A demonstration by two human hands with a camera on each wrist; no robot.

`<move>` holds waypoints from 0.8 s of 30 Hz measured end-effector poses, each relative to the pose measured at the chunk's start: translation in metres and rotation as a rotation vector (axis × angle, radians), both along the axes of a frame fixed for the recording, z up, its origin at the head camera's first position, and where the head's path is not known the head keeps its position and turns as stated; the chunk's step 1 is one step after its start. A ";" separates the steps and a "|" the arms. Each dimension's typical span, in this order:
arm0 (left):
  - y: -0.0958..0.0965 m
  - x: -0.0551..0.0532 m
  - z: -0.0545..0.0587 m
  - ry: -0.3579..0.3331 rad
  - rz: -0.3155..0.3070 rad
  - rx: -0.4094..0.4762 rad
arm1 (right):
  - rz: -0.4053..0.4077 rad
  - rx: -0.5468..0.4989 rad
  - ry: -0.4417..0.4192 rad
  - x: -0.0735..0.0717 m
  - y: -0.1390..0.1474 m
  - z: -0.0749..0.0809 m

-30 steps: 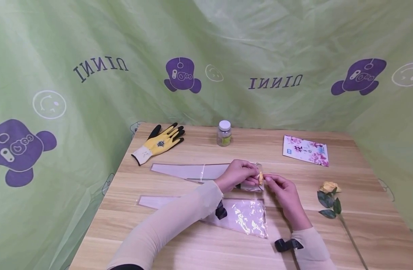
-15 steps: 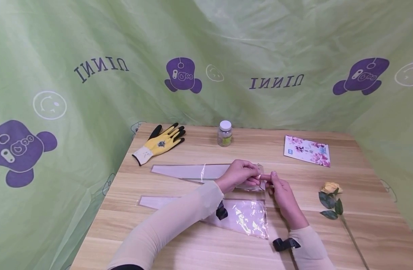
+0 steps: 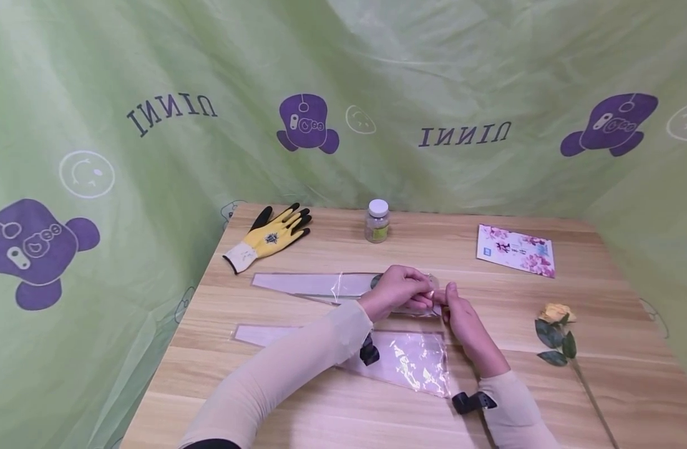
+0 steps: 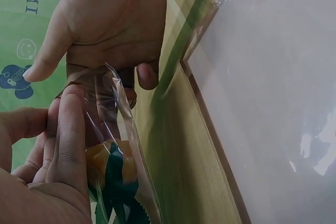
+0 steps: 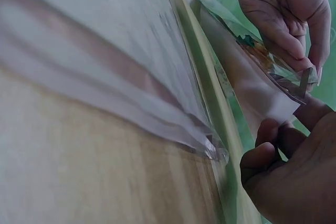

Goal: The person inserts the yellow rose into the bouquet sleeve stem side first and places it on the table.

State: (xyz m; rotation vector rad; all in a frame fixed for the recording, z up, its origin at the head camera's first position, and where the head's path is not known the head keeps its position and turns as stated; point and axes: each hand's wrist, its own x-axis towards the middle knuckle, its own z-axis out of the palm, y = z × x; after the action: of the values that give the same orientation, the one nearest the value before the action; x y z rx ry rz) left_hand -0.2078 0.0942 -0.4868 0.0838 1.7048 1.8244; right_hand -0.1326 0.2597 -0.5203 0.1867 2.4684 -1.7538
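My left hand point(image 3: 396, 292) pinches the mouth edge of a clear, long tapered plastic sleeve point(image 3: 304, 284) on the table. Inside that sleeve, the left wrist view shows a yellow-orange flower point(image 4: 128, 169) with green leaves. My right hand point(image 3: 468, 321) is at the sleeve's mouth, its thumb raised and its fingers reaching in behind the film. In the left wrist view, a gap separates those fingers from the flower. A second flat sleeve point(image 3: 416, 358) lies nearer me, partly under my left forearm. My left hand covers much of the flower in the head view.
A yellow rose point(image 3: 558, 313) with a long stem lies at the right. At the back are a yellow-black glove point(image 3: 272, 239), a white-capped jar point(image 3: 377, 223) and a floral-printed packet point(image 3: 515, 251). A green curtain point(image 3: 343, 56) surrounds the wooden table point(image 3: 315, 255).
The flower head, at the sleeve's mouth between my hands one second ago, has gone left into the sleeve. My right fingers have followed it to the mouth. My left hand keeps its hold.
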 end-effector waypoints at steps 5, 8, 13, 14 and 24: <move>0.001 -0.005 -0.006 0.027 -0.013 0.015 | -0.011 -0.003 0.010 0.001 0.001 0.000; 0.000 -0.010 -0.010 0.042 -0.017 0.016 | -0.036 -0.014 0.009 0.002 0.003 -0.001; 0.000 -0.019 -0.014 0.060 -0.002 -0.007 | -0.096 -0.024 0.045 0.006 0.009 -0.003; 0.000 -0.021 -0.015 0.065 0.000 -0.012 | -0.099 -0.028 0.061 0.007 0.010 -0.004; 0.003 -0.037 -0.014 0.142 -0.001 -0.068 | -0.119 -0.046 0.106 0.010 0.014 -0.006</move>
State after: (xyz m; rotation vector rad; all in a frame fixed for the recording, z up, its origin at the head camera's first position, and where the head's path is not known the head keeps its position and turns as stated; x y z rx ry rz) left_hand -0.2453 0.0973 -0.5013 0.1902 1.8624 1.7948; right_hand -0.1227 0.2740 -0.5258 0.2484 2.5349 -1.9137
